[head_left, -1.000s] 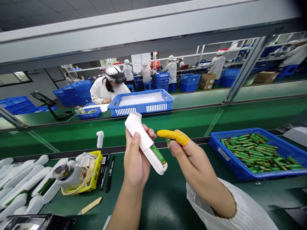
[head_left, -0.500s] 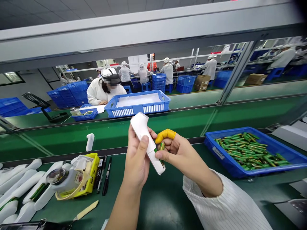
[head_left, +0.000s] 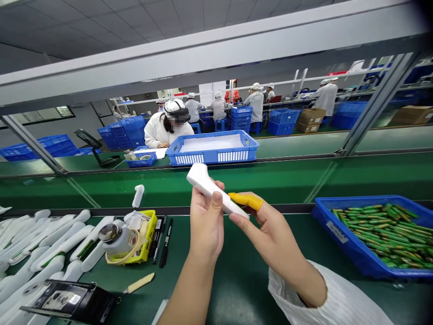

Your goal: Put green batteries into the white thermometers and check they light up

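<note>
My left hand (head_left: 207,225) is wrapped round a white handheld device (head_left: 204,181) with an angled, wider head, its thumb lying on the near side. The device tilts down to the right. At its lower end my right hand (head_left: 274,228) pinches it between the thumb and the index finger, which wears a yellow finger cot (head_left: 248,200). A thin strip of green shows along the device's upper edge beside that fingertip. Whether a loose battery is under my right fingers is hidden. To the right, green batteries (head_left: 382,230) fill a blue tray (head_left: 355,255).
Many white device shells (head_left: 57,243) lie at the left, some with green batteries inside. Nearby are a yellow basket (head_left: 151,232) with a bottle (head_left: 117,239), black pens (head_left: 165,243) and a cream-handled tool (head_left: 141,282). Beyond the ledge stands a blue crate (head_left: 213,155); a co-worker (head_left: 167,128) sits behind.
The device has turned to a flatter slant. My right fingers, earlier holding a green battery beside its opening, now press on its lower end. The view has shifted left.
</note>
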Demonstrator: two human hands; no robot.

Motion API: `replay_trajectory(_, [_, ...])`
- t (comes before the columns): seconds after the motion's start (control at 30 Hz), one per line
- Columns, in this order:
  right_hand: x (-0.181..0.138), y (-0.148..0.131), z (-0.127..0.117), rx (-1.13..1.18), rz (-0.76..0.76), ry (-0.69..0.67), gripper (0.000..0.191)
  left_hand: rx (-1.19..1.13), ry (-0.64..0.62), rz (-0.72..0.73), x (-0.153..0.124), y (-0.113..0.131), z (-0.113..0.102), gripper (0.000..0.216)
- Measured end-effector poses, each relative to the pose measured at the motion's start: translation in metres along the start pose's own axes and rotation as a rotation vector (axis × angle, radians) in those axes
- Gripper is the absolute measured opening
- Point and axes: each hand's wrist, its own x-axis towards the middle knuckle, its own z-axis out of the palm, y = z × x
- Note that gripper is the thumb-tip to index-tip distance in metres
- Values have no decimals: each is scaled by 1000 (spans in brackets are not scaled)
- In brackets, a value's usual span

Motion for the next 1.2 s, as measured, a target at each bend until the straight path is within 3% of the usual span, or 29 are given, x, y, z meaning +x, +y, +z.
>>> replay_trajectory(0.07, [1,1,-1,-4,23,38,23,-17,-42,-10,0,1,1,40])
replay_trajectory(0.2, [7,-1,-12,196,124,24,27,17,-238,-110,0,8,1,40])
replay_trajectory(0.37, [10,-5,-21,268,162,-89,29,152,-257,-77,2,14,-6,32])
replay_trajectory(0.53, [8,-5,-20,315,258,-265,39,161,-337,-51,9,13,-17,42])
replay_trajectory(0.6, [6,-5,-19,276,248,-313,39,123,-373,10,12,10,-21,43])
replay_trajectory(0.73, [2,-4,-16,101,112,-272,43,116,-410,100,16,3,-26,41])
replay_trajectory(0.87, [1,2,-12,31,43,-214,41,151,-412,22,17,-5,-29,50])
replay_trajectory(1.0, [3,8,-7,-3,75,-127,46,163,-383,-18,15,-7,-30,57])
replay_trajectory(1.2, [16,16,-5,92,196,-252,34,222,-295,-143,26,-14,-41,57])
